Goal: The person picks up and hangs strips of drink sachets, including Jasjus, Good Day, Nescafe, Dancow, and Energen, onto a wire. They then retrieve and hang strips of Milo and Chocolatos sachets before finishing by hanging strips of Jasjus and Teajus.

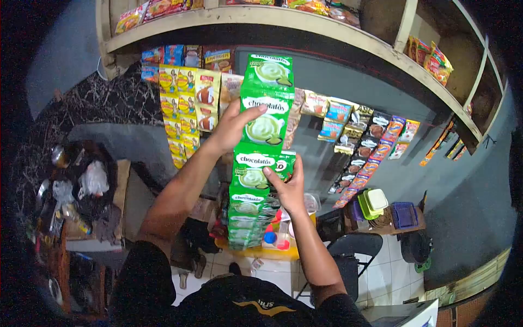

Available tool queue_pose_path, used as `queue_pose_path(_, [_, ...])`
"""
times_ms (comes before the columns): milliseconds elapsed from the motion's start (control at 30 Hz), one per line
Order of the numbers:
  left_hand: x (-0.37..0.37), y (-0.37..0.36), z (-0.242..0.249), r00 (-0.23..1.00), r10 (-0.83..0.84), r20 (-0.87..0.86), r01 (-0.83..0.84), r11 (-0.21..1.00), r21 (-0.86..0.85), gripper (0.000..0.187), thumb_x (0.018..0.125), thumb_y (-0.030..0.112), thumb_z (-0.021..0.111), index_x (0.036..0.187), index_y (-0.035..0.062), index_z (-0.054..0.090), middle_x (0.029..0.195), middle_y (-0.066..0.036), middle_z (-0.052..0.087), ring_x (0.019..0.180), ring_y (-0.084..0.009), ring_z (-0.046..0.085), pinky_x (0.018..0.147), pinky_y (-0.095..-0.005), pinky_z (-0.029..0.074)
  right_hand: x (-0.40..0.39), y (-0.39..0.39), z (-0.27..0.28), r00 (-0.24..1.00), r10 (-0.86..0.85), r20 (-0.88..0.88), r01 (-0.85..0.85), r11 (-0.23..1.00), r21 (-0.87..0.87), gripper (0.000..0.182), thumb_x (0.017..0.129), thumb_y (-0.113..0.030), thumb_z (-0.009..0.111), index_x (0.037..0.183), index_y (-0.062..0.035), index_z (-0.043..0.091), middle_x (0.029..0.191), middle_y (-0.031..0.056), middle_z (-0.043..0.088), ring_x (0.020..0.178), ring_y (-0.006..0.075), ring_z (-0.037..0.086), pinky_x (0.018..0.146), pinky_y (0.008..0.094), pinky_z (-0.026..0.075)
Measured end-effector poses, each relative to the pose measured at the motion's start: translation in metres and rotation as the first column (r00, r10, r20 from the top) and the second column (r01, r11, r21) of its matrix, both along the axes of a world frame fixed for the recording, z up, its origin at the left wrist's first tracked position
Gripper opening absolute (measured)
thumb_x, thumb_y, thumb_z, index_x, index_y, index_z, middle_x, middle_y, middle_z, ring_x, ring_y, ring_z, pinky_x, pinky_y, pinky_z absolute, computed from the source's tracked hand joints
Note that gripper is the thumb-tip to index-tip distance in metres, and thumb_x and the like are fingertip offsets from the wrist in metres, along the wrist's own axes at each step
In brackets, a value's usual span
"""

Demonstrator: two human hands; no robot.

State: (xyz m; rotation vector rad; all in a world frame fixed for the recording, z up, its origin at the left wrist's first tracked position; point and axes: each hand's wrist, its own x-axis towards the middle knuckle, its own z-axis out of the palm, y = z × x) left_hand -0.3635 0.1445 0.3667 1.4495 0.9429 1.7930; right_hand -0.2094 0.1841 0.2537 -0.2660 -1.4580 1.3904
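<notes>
A long strip of green Chocolatos drink sachets (265, 128) hangs in front of me, its lower part trailing down toward the floor. My left hand (231, 128) grips the upper part from the left edge, thumb across the front and fingers hidden behind. Lower down, my right hand (289, 188) is closed on the same strip from the right, its thumb on the front of a sachet. Part of another packet shows beside the right hand, too covered to make out.
Yellow sachet strips (180, 114) and purple-orange sachet strips (379, 155) hang along the grey wall. Overhead runs a wooden shelf (256, 15) with noodle packets. A folding chair (354, 248) stands below right, near green-lidded containers (371, 203). Plastic bags (93, 179) lie at left.
</notes>
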Motion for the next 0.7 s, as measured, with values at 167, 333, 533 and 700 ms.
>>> queue_pose_path(167, [-0.06, 0.073, 0.034, 0.998, -0.007, 0.059, 0.007, 1.0, 0.01, 0.027, 0.087, 0.019, 0.058, 0.107, 0.0006, 0.06, 0.101, -0.008, 0.065, 0.089, -0.014, 0.063, 0.078, -0.0273, 0.05, -0.047, 0.051, 0.042, 0.992, -0.123, -0.028, 0.124, 0.991, 0.044, 0.047, 0.077, -0.005, 0.073, 0.113, -0.0016, 0.045, 0.102, 0.0085, 0.06, 0.092, 0.0146, 0.059, 0.08, 0.0283, 0.049])
queue_pose_path(333, [-0.1, 0.135, 0.069, 0.997, -0.007, 0.075, 0.01, 0.999, -0.038, 0.029, 0.087, 0.019, 0.057, 0.11, 0.0005, 0.061, 0.101, -0.009, 0.066, 0.086, -0.0161, 0.064, 0.078, -0.0279, 0.05, -0.076, 0.086, 0.094, 0.984, -0.157, -0.085, 0.163, 0.984, 0.069, 0.044, 0.076, -0.005, 0.073, 0.11, -0.0012, 0.047, 0.099, 0.0083, 0.061, 0.089, 0.0143, 0.06, 0.078, 0.0282, 0.049])
queue_pose_path(533, [-0.126, 0.163, 0.089, 0.994, -0.045, -0.104, 0.032, 0.992, -0.124, 0.055, 0.096, 0.044, 0.039, 0.134, 0.0037, 0.039, 0.121, -0.012, 0.057, 0.102, -0.0169, 0.059, 0.091, -0.0321, 0.046, -0.091, 0.13, 0.12, 0.981, -0.169, -0.093, 0.175, 0.983, 0.064, 0.041, 0.075, -0.005, 0.074, 0.105, -0.0019, 0.047, 0.092, 0.0069, 0.063, 0.083, 0.013, 0.061, 0.073, 0.0264, 0.05])
queue_pose_path(700, [-0.116, 0.11, 0.067, 0.943, 0.062, -0.327, -0.195, 0.899, -0.392, 0.077, 0.082, 0.069, 0.045, 0.132, 0.0105, 0.045, 0.12, -0.008, 0.056, 0.11, -0.0183, 0.053, 0.08, -0.0353, 0.046, -0.098, 0.148, 0.142, 0.975, -0.199, -0.094, 0.211, 0.968, 0.137, 0.041, 0.074, -0.005, 0.075, 0.105, -0.0019, 0.047, 0.093, 0.0073, 0.063, 0.081, 0.0133, 0.061, 0.071, 0.0269, 0.05])
